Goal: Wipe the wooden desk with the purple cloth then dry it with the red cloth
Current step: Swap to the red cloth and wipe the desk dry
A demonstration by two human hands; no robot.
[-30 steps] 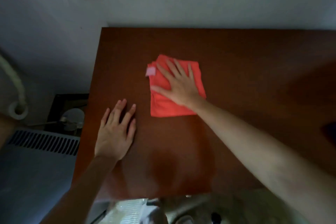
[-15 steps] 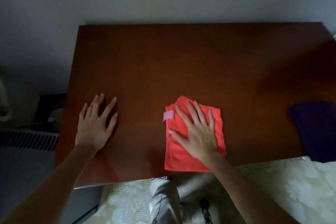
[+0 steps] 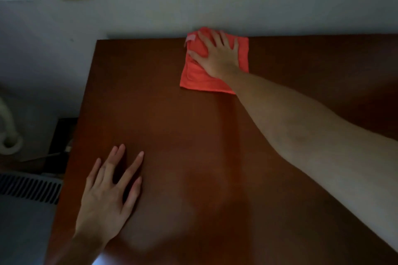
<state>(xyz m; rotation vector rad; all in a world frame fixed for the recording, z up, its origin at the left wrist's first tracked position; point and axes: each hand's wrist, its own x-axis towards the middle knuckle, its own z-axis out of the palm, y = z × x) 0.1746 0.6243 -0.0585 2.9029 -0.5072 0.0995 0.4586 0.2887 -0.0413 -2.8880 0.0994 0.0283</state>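
A: Where is the red cloth [image 3: 206, 77] right now?

B: Folded flat at the far edge of the counter [image 3: 172, 127], its top touching the wall, somewhat left of the edge's middle as far as the view shows. The right hand [image 3: 217, 56] lies palm-down on it, fingers [image 3: 212, 38] spread and pointing at the wall, pressing rather than pinching.

A: And the other hand?

B: The left hand [image 3: 107, 196] rests flat on bare wood near the near-left corner, fingers loosely spread, holding nothing. It looks like a brace.

A: So which way can the cloth go?

B: Not forward; the wall stops it. The open counter lies toward the person and out to either side. I'd judge the next stroke is a pull along the forearm's line toward the near edge, or a sideways sweep along the far edge.

A: The purple cloth?

B: Not in view, so this reads as the drying stage.
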